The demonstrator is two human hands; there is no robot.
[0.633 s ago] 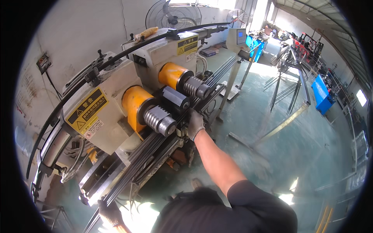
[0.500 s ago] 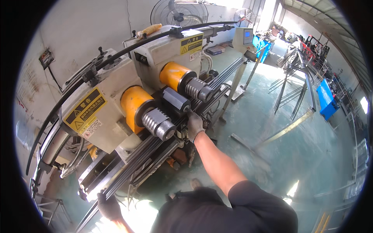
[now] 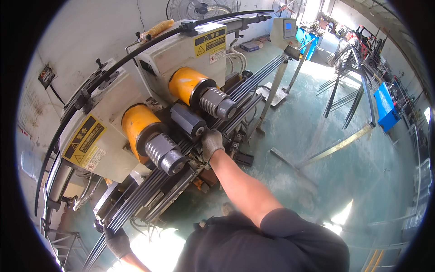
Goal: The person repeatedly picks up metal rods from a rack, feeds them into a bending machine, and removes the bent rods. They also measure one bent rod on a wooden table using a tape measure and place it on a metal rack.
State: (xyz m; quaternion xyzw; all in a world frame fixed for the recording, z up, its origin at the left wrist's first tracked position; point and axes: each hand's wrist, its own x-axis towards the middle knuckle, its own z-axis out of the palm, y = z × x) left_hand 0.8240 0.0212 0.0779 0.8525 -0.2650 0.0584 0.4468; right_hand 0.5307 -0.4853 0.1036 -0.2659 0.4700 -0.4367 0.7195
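Observation:
My left hand (image 3: 118, 244), in a dark grey knit glove, is closed around several long thin metal bars (image 3: 137, 199) near their lower-left end. The bars lie side by side and run diagonally under two ridged steel rollers (image 3: 164, 153), which stick out of orange collars (image 3: 141, 128). Between the rollers sits a dark faceted block (image 3: 187, 119) with a round end. Right beside that end is my right hand (image 3: 212, 144), gloved alike, its fingers curled in at the bars. Its fingertips are hidden, so what they hold cannot be made out.
Behind the rollers stand pale machine housings (image 3: 111, 97) with yellow warning labels. A curved black bar (image 3: 131, 54) arches over them. A control box with a screen (image 3: 284, 31) stands beyond, on the right. Metal stock on a floor stand (image 3: 337, 143) and a blue bin (image 3: 386, 106) are farther right.
The whole view has shifted, with the machine now farther left. My right hand has come closer to the dark block's end. My left hand and the bars have moved nearer the machine.

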